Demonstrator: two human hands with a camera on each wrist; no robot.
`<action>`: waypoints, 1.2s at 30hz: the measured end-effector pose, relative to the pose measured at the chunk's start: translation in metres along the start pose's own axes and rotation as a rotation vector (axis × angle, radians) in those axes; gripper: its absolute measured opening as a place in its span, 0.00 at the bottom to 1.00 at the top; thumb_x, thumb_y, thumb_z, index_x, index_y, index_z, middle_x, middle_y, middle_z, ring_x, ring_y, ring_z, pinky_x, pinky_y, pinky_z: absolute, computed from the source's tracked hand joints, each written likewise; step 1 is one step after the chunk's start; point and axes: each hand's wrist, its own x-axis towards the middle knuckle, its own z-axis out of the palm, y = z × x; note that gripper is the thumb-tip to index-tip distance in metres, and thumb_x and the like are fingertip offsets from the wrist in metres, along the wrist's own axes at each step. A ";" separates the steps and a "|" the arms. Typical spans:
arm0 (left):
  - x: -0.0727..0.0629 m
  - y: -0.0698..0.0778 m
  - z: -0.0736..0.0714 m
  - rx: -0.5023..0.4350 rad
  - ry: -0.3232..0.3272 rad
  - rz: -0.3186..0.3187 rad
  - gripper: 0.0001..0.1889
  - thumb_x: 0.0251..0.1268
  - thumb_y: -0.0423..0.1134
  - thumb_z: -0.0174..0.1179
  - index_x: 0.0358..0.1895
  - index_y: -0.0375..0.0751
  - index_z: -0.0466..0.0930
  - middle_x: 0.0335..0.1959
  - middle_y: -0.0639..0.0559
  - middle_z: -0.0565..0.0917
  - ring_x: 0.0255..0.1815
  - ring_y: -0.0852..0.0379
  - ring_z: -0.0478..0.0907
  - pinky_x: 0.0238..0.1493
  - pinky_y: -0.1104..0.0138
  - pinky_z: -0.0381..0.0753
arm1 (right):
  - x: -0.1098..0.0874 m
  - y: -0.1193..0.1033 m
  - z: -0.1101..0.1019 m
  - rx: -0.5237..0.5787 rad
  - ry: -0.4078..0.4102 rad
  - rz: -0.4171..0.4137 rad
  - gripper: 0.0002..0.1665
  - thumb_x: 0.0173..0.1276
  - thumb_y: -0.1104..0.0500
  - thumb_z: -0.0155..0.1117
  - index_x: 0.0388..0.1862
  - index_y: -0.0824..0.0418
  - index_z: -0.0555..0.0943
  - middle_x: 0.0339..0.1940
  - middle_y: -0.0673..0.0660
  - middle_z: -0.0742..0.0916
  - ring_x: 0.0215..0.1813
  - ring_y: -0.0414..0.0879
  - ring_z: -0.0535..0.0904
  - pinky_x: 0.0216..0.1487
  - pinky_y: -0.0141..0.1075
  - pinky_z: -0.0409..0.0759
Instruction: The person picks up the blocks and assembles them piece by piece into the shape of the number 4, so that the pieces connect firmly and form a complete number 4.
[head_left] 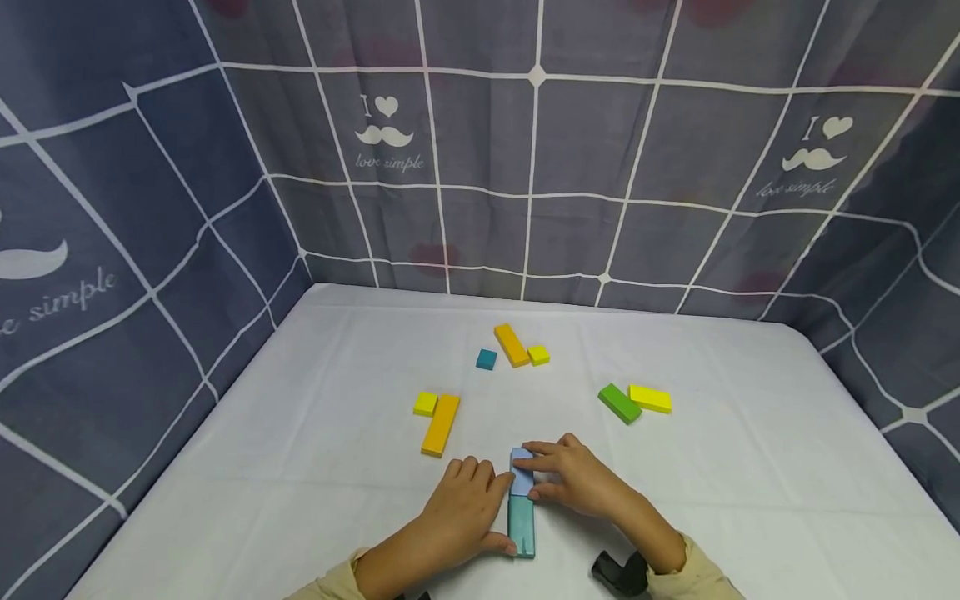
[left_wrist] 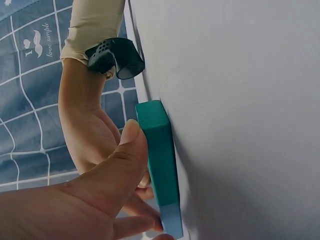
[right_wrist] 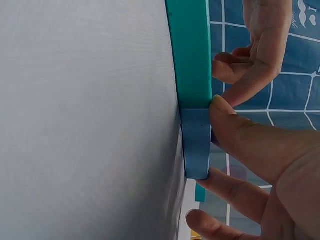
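On the white table a teal block point(head_left: 521, 527) and a light blue block point(head_left: 522, 479) lie end to end in one line. My left hand point(head_left: 468, 508) is along their left side, its thumb touching the teal block near its close end and its index fingertip beside the light blue block. From the right, my right hand point(head_left: 577, 479) pinches the light blue block, thumb near the seam and fingers at its far end. The right wrist view shows that thumb point(right_wrist: 220, 107) right at the seam between the two blocks.
Further left lie an orange block point(head_left: 440, 426) and a yellow cube point(head_left: 425, 404). At the back are another orange block point(head_left: 512, 345), a small yellow block point(head_left: 538, 355) and a blue cube point(head_left: 486, 359). A green block point(head_left: 619, 404) touches a yellow block point(head_left: 650, 398) on the right. Curtains surround the table.
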 end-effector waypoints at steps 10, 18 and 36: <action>-0.003 -0.002 0.001 -0.064 0.027 0.046 0.37 0.46 0.71 0.52 0.56 0.52 0.75 0.31 0.58 0.68 0.32 0.62 0.57 0.37 0.70 0.57 | 0.000 0.001 0.000 0.007 -0.004 0.001 0.26 0.55 0.49 0.66 0.55 0.50 0.78 0.60 0.56 0.78 0.40 0.41 0.66 0.38 0.31 0.65; 0.000 -0.005 0.003 -0.081 0.068 0.097 0.36 0.47 0.71 0.52 0.54 0.50 0.76 0.32 0.59 0.70 0.32 0.63 0.58 0.37 0.72 0.57 | -0.002 0.002 0.000 -0.013 -0.004 -0.003 0.26 0.56 0.49 0.66 0.55 0.49 0.78 0.60 0.56 0.78 0.40 0.40 0.67 0.38 0.31 0.65; 0.000 -0.004 0.003 -0.027 0.036 0.157 0.37 0.51 0.73 0.43 0.53 0.46 0.74 0.55 0.58 0.72 0.48 0.59 0.65 0.44 0.70 0.66 | -0.002 0.000 -0.001 0.003 -0.010 -0.022 0.26 0.56 0.47 0.65 0.55 0.49 0.78 0.60 0.55 0.78 0.43 0.42 0.69 0.41 0.33 0.67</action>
